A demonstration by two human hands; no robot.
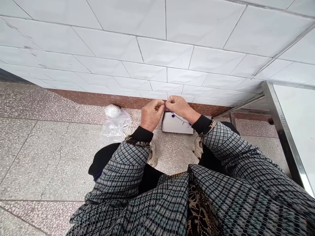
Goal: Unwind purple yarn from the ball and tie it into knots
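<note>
My left hand and my right hand meet in front of me, raised above a box. Each is closed in a pinch on purple yarn, a small bit of which shows between the fingertips. From there a dark strand runs down across the white top of the box, where a small purple clump shows. To the left a ball of white yarn sits on the floor, with loose white strands and a clear plastic bag beside it.
A white tiled wall rises close ahead, with a reddish-brown skirting at its foot. On the right stands a metal-framed table with a white top. My shoes rest on the speckled floor.
</note>
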